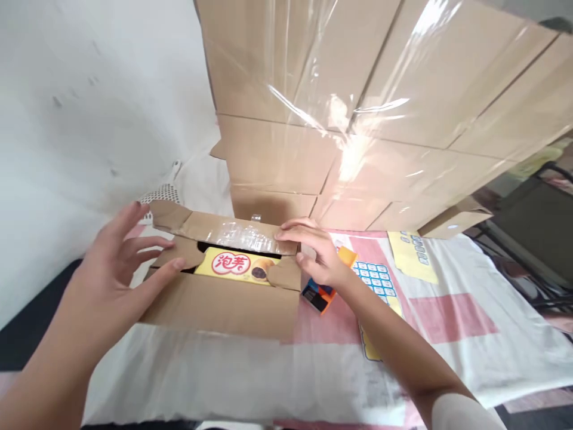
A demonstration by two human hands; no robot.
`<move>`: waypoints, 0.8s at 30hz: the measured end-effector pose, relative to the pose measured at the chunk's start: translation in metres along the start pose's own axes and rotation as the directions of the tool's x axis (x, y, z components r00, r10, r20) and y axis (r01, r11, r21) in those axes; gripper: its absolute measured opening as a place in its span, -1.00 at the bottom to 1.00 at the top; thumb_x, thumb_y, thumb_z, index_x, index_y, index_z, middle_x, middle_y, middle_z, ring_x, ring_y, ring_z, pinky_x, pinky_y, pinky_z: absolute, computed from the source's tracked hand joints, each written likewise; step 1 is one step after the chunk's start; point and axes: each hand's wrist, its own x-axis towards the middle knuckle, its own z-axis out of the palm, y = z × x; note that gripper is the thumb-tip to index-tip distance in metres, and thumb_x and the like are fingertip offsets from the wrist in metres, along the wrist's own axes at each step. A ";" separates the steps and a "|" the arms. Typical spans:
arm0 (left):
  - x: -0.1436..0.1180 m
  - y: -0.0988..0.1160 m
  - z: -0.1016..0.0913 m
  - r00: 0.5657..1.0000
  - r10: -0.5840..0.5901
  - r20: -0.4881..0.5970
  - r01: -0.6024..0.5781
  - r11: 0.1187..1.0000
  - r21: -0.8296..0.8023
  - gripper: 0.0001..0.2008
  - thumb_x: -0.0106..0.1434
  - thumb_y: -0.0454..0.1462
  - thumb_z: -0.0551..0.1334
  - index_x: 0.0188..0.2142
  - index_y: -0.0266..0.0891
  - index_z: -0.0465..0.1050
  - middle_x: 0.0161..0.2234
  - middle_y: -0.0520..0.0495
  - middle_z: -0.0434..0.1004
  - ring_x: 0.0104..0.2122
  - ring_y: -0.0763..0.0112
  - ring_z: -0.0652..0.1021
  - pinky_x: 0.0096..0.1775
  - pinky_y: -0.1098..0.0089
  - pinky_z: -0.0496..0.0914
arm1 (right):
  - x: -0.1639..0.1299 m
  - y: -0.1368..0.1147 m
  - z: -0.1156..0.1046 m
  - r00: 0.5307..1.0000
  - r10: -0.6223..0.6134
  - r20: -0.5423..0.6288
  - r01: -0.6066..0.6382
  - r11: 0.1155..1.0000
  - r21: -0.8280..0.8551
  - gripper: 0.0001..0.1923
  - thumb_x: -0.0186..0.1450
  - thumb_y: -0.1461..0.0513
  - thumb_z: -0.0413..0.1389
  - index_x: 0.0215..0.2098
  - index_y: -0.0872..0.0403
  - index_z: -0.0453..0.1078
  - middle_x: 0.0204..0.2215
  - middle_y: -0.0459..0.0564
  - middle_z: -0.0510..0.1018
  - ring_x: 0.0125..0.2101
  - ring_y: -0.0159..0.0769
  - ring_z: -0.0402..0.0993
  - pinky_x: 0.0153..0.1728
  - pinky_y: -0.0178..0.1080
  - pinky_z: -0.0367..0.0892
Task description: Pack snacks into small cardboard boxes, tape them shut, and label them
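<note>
A brown cardboard box (224, 307) lies on the cloth with its top partly open. Inside shows a yellow package (230, 264) with red Chinese lettering and a picture of a filled puff. My left hand (119, 272) is at the box's left end, fingers spread, thumb against the short left flap (179, 254). Clear tape covers part of the raised long back flap (233, 232). Its right end is in my right hand (319, 254), fingers over the top edge and thumb in front. Beside that hand lies an orange, blue and black object (317, 297), partly hidden.
Behind stands a tall stack of cartons (371, 113) under clear film. A white wall (89, 89) is at left. Yellow sheets (412, 257) and a blue-gridded sheet (376, 279) lie on the pink-and-white cloth (452, 316). A small carton (456, 221) sits at right.
</note>
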 end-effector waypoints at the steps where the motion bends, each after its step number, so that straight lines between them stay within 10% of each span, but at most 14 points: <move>1: 0.001 0.001 0.001 0.999 -0.045 -0.024 0.045 0.999 0.002 -0.16 0.23 0.06 0.34 0.42 0.29 0.03 0.42 0.00 0.21 0.14 0.06 0.54 0.20 -0.09 0.48 | 0.001 -0.002 0.000 1.000 0.030 -0.004 -0.030 0.999 0.024 -0.64 0.33 0.23 0.07 0.08 -0.07 0.46 -0.10 0.05 0.64 0.06 -0.03 0.48 0.09 0.10 0.41; 6: 0.007 -0.003 0.006 0.971 -0.235 0.047 0.236 0.971 -0.021 0.02 0.22 0.06 0.38 0.50 0.03 -0.16 0.48 -0.23 0.05 0.33 -0.12 0.37 0.16 -0.05 0.50 | 0.007 -0.012 0.006 0.968 0.247 0.036 -0.249 0.961 0.123 -0.51 0.27 0.22 0.20 0.18 -0.06 0.38 0.18 0.08 0.47 0.20 -0.06 0.40 0.21 0.04 0.34; 9: 0.006 -0.006 0.007 0.971 -0.227 0.078 0.234 0.967 -0.099 0.08 0.28 0.03 0.35 0.52 0.02 -0.37 0.54 -0.27 -0.29 0.37 -0.07 0.31 0.20 0.11 0.46 | 0.010 -0.008 0.010 0.878 0.474 -0.064 -0.451 0.865 0.222 -0.76 0.33 0.12 0.19 -0.05 -0.03 0.45 -0.04 0.02 0.56 0.00 -0.11 0.49 0.03 -0.07 0.44; 14: 0.004 -0.006 0.001 0.977 -0.117 0.180 0.125 0.991 -0.038 -0.10 0.38 0.02 0.26 0.51 0.07 -0.24 0.38 -0.22 0.29 0.30 0.00 0.42 0.23 -0.02 0.38 | 0.007 0.008 0.017 0.701 0.684 -0.200 -0.574 0.708 0.412 -0.53 0.35 -0.09 0.18 -0.49 0.00 0.17 -0.53 -0.18 0.27 -0.45 -0.34 0.31 -0.34 -0.25 0.36; 17: 0.007 -0.006 -0.005 0.975 0.022 0.222 -0.054 0.988 0.142 -0.46 0.40 0.05 0.20 0.31 0.02 0.34 0.33 -0.09 0.38 0.28 -0.01 0.42 0.28 -0.07 0.30 | 0.006 0.004 0.013 0.794 0.585 -0.162 -0.497 0.780 0.381 -0.61 0.39 -0.12 0.14 -0.36 0.00 0.34 -0.38 -0.11 0.46 -0.29 -0.27 0.45 -0.17 -0.20 0.43; 20: 0.008 -0.007 -0.008 0.961 0.145 0.235 -0.202 0.951 0.236 -0.61 0.44 0.03 0.14 0.10 -0.04 0.51 0.29 -0.10 0.40 0.28 0.01 0.40 0.33 -0.06 0.24 | 0.007 -0.004 0.001 0.937 0.333 0.103 -0.348 0.889 0.298 -0.63 0.40 -0.10 0.15 -0.06 -0.04 0.50 0.15 0.05 0.48 0.19 -0.08 0.39 0.23 0.00 0.30; 24: 0.008 -0.016 -0.014 0.937 0.213 0.277 -0.292 0.913 0.285 -0.52 0.29 0.10 0.28 0.05 -0.12 0.47 0.24 -0.23 0.28 0.27 -0.12 0.36 0.26 -0.08 0.32 | 0.006 -0.005 -0.008 0.929 0.269 0.252 -0.332 0.908 0.254 -0.73 0.46 0.05 0.11 0.04 -0.11 0.53 0.35 0.03 0.27 0.37 -0.06 0.18 0.30 0.06 0.25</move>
